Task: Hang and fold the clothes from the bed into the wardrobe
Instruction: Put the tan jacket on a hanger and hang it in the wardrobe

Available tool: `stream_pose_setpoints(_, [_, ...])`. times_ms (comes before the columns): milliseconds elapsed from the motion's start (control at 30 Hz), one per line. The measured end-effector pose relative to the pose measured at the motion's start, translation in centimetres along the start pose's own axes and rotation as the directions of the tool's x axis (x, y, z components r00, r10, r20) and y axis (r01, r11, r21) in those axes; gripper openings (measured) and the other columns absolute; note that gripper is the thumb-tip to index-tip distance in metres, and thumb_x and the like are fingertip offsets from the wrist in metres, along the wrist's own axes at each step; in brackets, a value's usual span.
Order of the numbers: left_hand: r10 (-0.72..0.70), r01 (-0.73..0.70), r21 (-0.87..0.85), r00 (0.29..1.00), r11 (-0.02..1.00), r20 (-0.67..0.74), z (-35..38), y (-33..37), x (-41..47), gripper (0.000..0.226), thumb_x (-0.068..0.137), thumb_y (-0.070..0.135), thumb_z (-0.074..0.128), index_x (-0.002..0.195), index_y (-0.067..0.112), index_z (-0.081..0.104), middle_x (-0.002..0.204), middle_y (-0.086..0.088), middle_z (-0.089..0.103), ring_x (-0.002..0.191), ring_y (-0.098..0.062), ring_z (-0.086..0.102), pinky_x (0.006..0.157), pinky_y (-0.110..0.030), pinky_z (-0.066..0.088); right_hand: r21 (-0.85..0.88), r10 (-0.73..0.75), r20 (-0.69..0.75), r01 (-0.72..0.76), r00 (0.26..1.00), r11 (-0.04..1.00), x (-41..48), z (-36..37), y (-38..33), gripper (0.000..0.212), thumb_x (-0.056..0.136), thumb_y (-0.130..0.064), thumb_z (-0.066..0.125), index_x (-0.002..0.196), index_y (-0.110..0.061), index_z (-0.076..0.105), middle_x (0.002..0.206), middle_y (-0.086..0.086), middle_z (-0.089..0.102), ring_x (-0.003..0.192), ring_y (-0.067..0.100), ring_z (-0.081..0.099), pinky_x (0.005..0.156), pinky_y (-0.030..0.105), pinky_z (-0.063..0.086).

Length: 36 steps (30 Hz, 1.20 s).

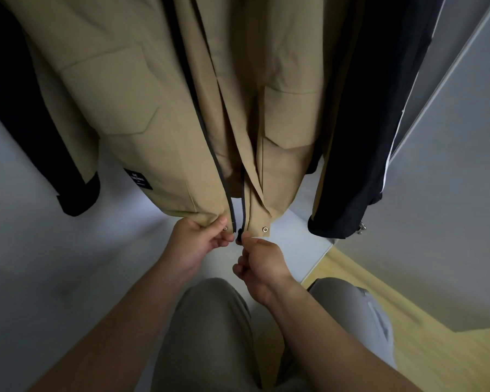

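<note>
At the hem of the hanging tan jacket (pixel 159 108), both hands work on the open front zip. The left hand (pixel 194 240) pinches the bottom corner of one front panel beside its dark zip tape (pixel 210 142), thumb and fingers curled on the cloth. The right hand (pixel 263 261) pinches the small black slider (pixel 239 232) at the foot of the other panel, just beside a metal snap (pixel 264 229). The two zip ends sit close but do not look joined yet.

The likely trouble is a bad start: if the pin goes in crooked or is not fully seated, the slider may jam or run up one side only. The loose flap next to the slider could also catch in the teeth. A hard downward tug might drag the jacket off its hanger, which is out of view.

The jacket hangs in the wardrobe between a dark garment on the left (pixel 26 108) and another on the right (pixel 359 137). Its front is open, with flapped pockets on both panels, a black label patch (pixel 138 179) near the hem, and smooth, lightly creased fabric
</note>
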<state>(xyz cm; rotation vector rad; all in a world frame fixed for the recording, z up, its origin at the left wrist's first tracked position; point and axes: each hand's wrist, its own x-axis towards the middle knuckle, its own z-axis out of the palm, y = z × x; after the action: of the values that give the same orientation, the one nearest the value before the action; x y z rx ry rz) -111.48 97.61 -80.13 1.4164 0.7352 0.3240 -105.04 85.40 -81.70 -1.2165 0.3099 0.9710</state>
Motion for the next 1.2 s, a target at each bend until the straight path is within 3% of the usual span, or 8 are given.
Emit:
stream_pose_setpoints(200, [0.029,-0.029,-0.015,0.999,0.999,-0.025,0.8,-0.5,-0.3,0.022,0.101,0.015,0.060,0.098,-0.005,0.069,0.084,-0.018,0.076,0.085,-0.028,0.076,0.085,-0.037,0.060,-0.021,-0.007,-0.003,0.007,1.000,1.000,-0.7,0.4,0.0,0.021,0.104,-0.018,0.053,0.106,-0.003,0.068,0.066,0.001,0.039,0.055,0.013,0.034,0.050,0.029,0.037])
stream_pose_setpoints(333, [0.059,-0.059,0.017,0.998,0.998,0.010,1.2,-0.1,-0.6,0.022,0.099,0.011,0.062,0.100,-0.009,0.070,0.091,-0.020,0.077,0.093,-0.032,0.075,0.089,-0.038,0.059,-0.009,-0.024,0.007,0.024,1.000,1.000,-1.0,0.7,-0.2,0.027,0.103,-0.013,0.052,0.093,-0.010,0.077,0.066,0.001,0.044,0.053,0.013,0.034,0.051,0.029,0.036])
stream_pose_setpoints(600, [0.041,-0.036,0.100,0.998,0.994,-0.046,0.9,-0.4,-0.6,0.011,0.090,0.016,0.075,0.094,0.006,0.077,0.089,-0.009,0.078,0.090,-0.026,0.076,0.095,-0.049,0.057,0.023,-0.004,-0.031,0.004,1.000,1.000,-0.8,0.5,-0.1,0.018,0.104,-0.018,0.055,0.104,-0.005,0.068,0.073,0.004,0.040,0.058,0.014,0.034,0.052,0.030,0.036])
stream_pose_setpoints(967, [0.037,-0.039,-0.035,0.998,0.999,-0.045,1.2,-0.7,-0.2,0.011,0.090,0.009,0.073,0.097,-0.001,0.072,0.084,-0.014,0.076,0.085,-0.028,0.075,0.086,-0.039,0.060,0.033,-0.008,-0.033,0.009,0.999,0.999,-0.7,0.5,-0.2,0.016,0.103,-0.019,0.057,0.103,-0.007,0.068,0.076,0.004,0.044,0.059,0.014,0.036,0.052,0.029,0.038])
stream_pose_setpoints(1200, [0.014,-0.013,0.020,0.998,1.000,-0.059,1.0,-1.1,0.0,0.015,0.090,0.012,0.073,0.097,-0.002,0.073,0.089,-0.017,0.077,0.090,-0.034,0.074,0.088,-0.042,0.060,0.037,-0.008,-0.029,0.009,1.000,0.999,-0.7,0.8,-0.2,0.014,0.102,-0.018,0.058,0.100,-0.008,0.069,0.076,0.005,0.044,0.057,0.014,0.036,0.050,0.028,0.038])
